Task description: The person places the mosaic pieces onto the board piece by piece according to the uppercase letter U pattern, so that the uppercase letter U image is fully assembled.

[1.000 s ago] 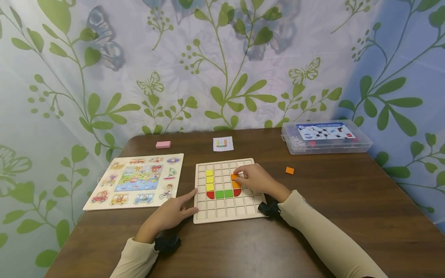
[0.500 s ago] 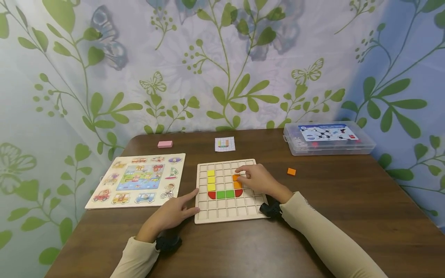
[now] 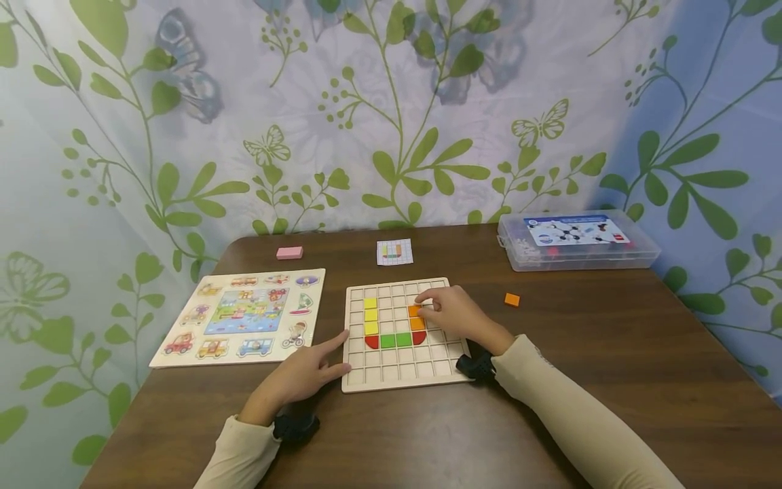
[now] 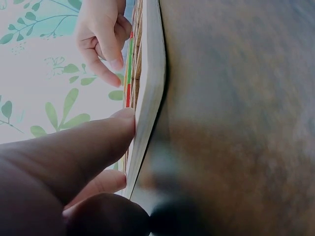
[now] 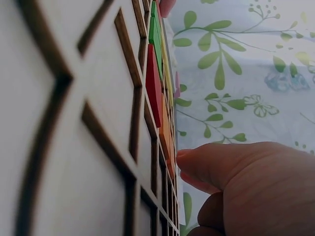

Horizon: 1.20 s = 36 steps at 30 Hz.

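Observation:
A wooden grid board (image 3: 391,377) lies on the table in the head view. My left hand (image 3: 299,373) rests at its left edge, index finger and thumb spread along the rim. Tiles sit in its cells: several yellow tiles (image 3: 370,315) in a column, two green tiles (image 3: 396,340), a red rounded tile (image 3: 373,342) at one end and another red tile (image 3: 418,337) at the other. Two orange tiles (image 3: 417,324) stand above the right red one. Over the upper orange tile hovers my right hand (image 3: 455,314), thumb and index finger slightly apart, holding nothing visible in the left wrist view.
A loose orange tile (image 3: 512,299) lies right of the board. Behind are a patterned card (image 3: 394,252) and a pink block (image 3: 290,252). A picture puzzle board (image 3: 171,358) lies left; a clear plastic case (image 3: 635,251) stands at the back right.
My right fingers have eased slightly back from the upper orange tile, which stays in its cell. The left hand keeps its place at the board's edge.

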Motion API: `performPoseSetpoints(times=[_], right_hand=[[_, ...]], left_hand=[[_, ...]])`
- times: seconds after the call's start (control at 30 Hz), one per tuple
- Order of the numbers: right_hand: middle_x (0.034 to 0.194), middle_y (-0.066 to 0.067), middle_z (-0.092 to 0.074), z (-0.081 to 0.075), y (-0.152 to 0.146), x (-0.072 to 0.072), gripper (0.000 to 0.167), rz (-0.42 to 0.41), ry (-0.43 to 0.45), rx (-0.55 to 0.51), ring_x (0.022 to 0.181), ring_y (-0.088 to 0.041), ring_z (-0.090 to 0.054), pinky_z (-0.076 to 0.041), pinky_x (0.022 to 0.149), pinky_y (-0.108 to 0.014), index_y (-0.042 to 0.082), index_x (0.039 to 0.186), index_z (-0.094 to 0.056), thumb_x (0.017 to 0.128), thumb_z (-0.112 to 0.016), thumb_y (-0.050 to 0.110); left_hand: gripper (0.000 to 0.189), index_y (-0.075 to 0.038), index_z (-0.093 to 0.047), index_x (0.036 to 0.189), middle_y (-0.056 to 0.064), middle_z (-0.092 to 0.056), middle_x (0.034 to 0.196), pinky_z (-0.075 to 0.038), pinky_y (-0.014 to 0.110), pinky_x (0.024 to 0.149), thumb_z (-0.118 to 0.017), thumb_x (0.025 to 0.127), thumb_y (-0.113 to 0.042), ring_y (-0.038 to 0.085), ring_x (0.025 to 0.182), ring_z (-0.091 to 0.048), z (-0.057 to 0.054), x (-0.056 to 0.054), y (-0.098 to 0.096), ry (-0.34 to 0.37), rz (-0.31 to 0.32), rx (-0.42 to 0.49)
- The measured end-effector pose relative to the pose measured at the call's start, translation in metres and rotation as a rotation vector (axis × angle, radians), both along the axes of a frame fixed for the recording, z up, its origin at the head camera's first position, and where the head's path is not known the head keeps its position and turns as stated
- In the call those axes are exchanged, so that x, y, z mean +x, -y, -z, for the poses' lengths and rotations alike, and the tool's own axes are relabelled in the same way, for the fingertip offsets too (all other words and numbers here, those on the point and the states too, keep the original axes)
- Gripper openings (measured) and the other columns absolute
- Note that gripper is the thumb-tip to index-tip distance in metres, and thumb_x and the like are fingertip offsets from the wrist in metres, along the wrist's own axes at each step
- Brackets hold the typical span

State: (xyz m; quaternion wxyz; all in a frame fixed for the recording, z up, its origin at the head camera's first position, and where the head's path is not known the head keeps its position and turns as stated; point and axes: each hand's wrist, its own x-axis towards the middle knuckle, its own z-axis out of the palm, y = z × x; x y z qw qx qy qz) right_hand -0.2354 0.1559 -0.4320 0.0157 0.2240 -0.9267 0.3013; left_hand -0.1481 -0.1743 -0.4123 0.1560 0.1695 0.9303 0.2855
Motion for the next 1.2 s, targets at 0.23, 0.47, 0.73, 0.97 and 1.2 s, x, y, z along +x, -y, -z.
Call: performPoseSetpoints(times=[0.23,0.47,0.73,0.97,1.2], right_hand=[[0.053,0.005,-0.041,0.002,-0.014,-0.001,0.022,0.018,-0.019,-0.023,0.046,-0.011,-0.031,-0.030,0.050,-0.028,0.016,0.116,-0.078,0.097,-0.072,0.027],[0.055,0.004,-0.040,0.004,-0.050,0.002,0.020,0.088,-0.057,-0.052,0.047,-0.014,-0.035,-0.033,0.049,-0.030,0.014,0.113,-0.078,0.095,-0.075,0.023],[0.055,0.005,-0.041,0.003,-0.089,0.009,0.017,0.155,-0.125,-0.053,0.051,-0.014,-0.037,-0.034,0.053,-0.032,0.012,0.109,-0.079,0.095,-0.074,0.020],[0.056,0.006,-0.042,0.002,-0.118,0.016,0.018,0.214,-0.168,-0.024,0.051,-0.014,-0.039,-0.034,0.053,-0.032,0.009,0.109,-0.079,0.095,-0.074,0.019],[0.057,0.006,-0.044,0.004,-0.149,0.023,0.018,0.274,-0.183,0.002,0.050,-0.015,-0.039,-0.033,0.051,-0.031,0.010,0.108,-0.079,0.096,-0.075,0.023]], left_hand=[[0.069,-0.023,-0.040,0.159,-0.005,-0.043,0.056,-0.034,0.028,0.050,-0.065,0.099,-0.046,0.010,0.049,-0.035,0.002,-0.001,0.001,-0.003,0.004,-0.001],[0.069,-0.024,-0.040,0.159,-0.005,-0.042,0.056,-0.033,0.028,0.051,-0.066,0.099,-0.046,0.010,0.049,-0.035,0.003,-0.001,0.001,-0.002,0.001,0.005],[0.070,-0.023,-0.040,0.159,-0.005,-0.042,0.056,-0.034,0.028,0.051,-0.066,0.099,-0.047,0.011,0.049,-0.035,0.003,-0.001,0.001,-0.008,-0.003,0.009],[0.071,-0.024,-0.040,0.159,-0.005,-0.042,0.056,-0.033,0.028,0.051,-0.066,0.098,-0.048,0.011,0.050,-0.035,0.003,-0.001,0.001,-0.002,-0.010,0.011],[0.079,-0.024,-0.038,0.160,-0.006,-0.041,0.055,-0.032,0.027,0.051,-0.070,0.093,-0.054,0.010,0.048,-0.033,0.005,-0.001,0.000,0.000,-0.016,-0.008]])
